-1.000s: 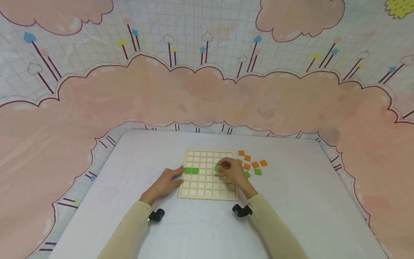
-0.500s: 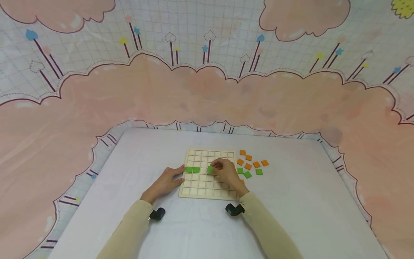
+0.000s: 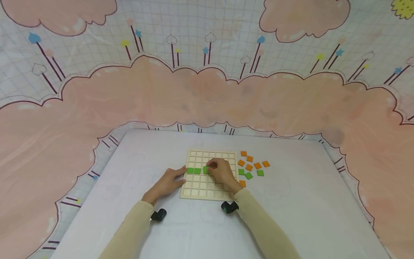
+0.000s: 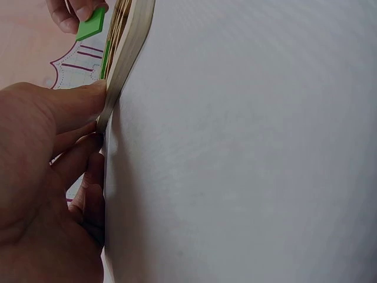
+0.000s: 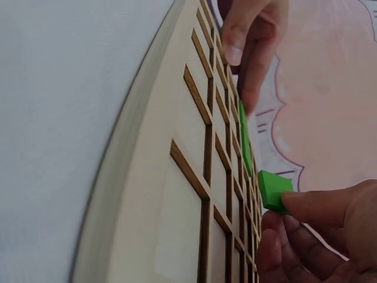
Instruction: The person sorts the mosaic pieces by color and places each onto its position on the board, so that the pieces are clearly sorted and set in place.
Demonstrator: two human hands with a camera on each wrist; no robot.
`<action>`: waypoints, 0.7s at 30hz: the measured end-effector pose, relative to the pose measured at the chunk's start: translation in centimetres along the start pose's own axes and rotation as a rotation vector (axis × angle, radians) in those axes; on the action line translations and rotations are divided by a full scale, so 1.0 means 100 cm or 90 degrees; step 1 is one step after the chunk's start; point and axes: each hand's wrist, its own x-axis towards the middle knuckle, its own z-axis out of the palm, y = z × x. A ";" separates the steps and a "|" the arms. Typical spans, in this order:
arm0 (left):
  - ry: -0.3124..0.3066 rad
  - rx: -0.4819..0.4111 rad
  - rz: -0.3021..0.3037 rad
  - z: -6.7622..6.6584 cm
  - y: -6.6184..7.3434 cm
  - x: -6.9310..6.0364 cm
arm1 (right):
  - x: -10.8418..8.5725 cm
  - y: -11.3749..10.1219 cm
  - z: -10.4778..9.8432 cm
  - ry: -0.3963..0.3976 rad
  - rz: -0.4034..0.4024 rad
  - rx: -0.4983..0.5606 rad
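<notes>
A pale wooden grid board (image 3: 202, 194) lies on the white table, with two green tiles (image 3: 194, 171) side by side in its cells at the left. My right hand (image 3: 221, 171) is over the board and pinches a green square tile (image 5: 274, 190) between thumb and fingers. In the right wrist view that tile is tilted and held just above the grid, apart from the seated ones. My left hand (image 3: 166, 181) rests at the board's left edge, thumb and index finger spread and touching it. From the left wrist view, the thumb (image 4: 82, 106) lies against the wooden rim.
Several loose orange tiles (image 3: 257, 166) lie right of the board, with three loose green tiles (image 3: 248, 176) nearer. One orange tile (image 3: 242, 183) sits by the right forearm. A patterned cloth backdrop (image 3: 207, 93) stands behind the table (image 3: 291, 180).
My right hand has moved left across the board with the green tile, toward the two seated tiles. My left hand keeps its place at the edge.
</notes>
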 end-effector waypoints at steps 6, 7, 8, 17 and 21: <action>0.006 -0.005 0.000 0.000 0.001 0.000 | 0.003 0.001 0.005 -0.006 -0.002 -0.001; 0.005 -0.007 -0.001 0.000 0.001 0.000 | 0.003 0.001 0.005 -0.006 -0.002 0.001; 0.004 -0.009 -0.003 0.000 0.002 0.000 | 0.003 0.001 0.006 -0.007 -0.002 0.001; 0.005 -0.018 0.002 0.001 -0.001 0.000 | 0.004 0.003 0.008 -0.011 0.008 -0.004; 0.007 -0.016 0.005 0.001 -0.002 0.001 | 0.005 0.004 0.009 -0.005 0.004 -0.006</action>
